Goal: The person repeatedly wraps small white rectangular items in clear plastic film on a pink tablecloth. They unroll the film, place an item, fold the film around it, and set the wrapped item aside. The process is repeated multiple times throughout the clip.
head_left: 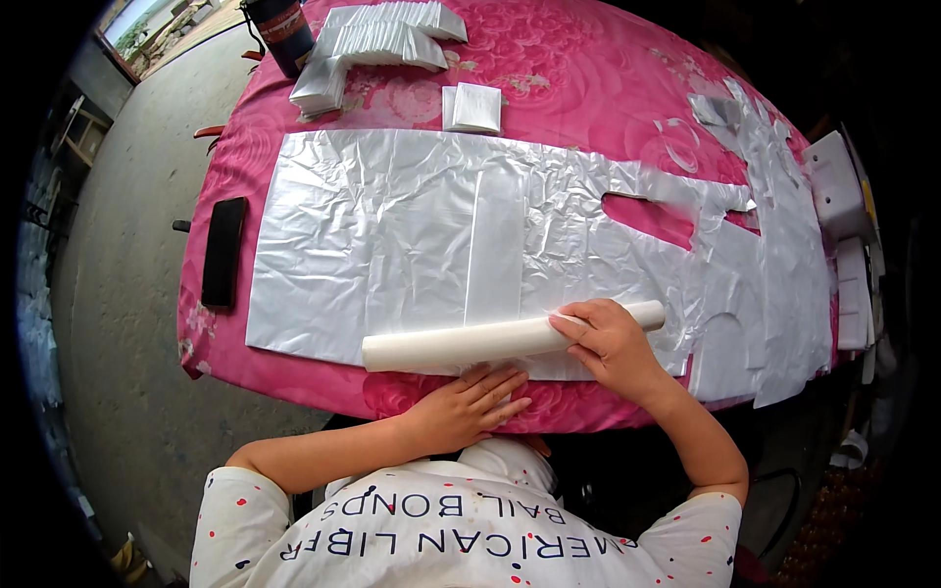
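Observation:
My right hand (613,353) is closed around a long white tube (451,340), gripping it right of its middle. The tube lies slantwise over the near side of a stack of silvery-white plastic bags (333,235), its right end higher in the picture. My left hand (470,404) rests flat at the near table edge, fingers stretched and just below the tube, holding nothing visible. A smooth pale band (497,245) runs across the crinkled plastic. Handle-shaped cutouts at the bags' right end show the pink cloth beneath.
A pink flowered cloth (578,49) covers the table. At the far left are rows of folded white packets (387,44) and a dark cup (281,34); a smaller packet pile (477,108) lies nearer. A black phone (224,253) sits at the left edge, white boxes (836,186) at the right.

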A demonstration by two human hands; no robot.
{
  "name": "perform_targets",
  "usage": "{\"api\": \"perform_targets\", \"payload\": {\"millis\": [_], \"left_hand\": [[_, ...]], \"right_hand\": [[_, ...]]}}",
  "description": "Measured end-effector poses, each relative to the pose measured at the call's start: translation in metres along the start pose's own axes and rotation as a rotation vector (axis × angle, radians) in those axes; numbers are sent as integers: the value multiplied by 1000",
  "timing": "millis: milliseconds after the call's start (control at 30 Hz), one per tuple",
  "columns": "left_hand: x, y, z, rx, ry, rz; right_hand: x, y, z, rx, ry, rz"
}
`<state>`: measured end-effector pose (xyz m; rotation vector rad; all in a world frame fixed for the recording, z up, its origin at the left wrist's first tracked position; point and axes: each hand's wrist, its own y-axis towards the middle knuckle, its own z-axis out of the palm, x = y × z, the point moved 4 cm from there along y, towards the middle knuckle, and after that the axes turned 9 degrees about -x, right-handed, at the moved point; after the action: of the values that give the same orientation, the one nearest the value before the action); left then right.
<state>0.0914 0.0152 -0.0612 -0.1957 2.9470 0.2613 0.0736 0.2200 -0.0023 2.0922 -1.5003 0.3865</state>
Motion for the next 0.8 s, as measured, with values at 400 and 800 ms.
{"api": "perform_targets", "payload": {"millis": [400,800], "left_hand": [[7,-8,-8,-145,-145,80],[28,-27,-35,-438,-415,55]], "right_hand": [[-62,110,9,-372,-190,-80],[35,27,53,51,145,-305]]}}
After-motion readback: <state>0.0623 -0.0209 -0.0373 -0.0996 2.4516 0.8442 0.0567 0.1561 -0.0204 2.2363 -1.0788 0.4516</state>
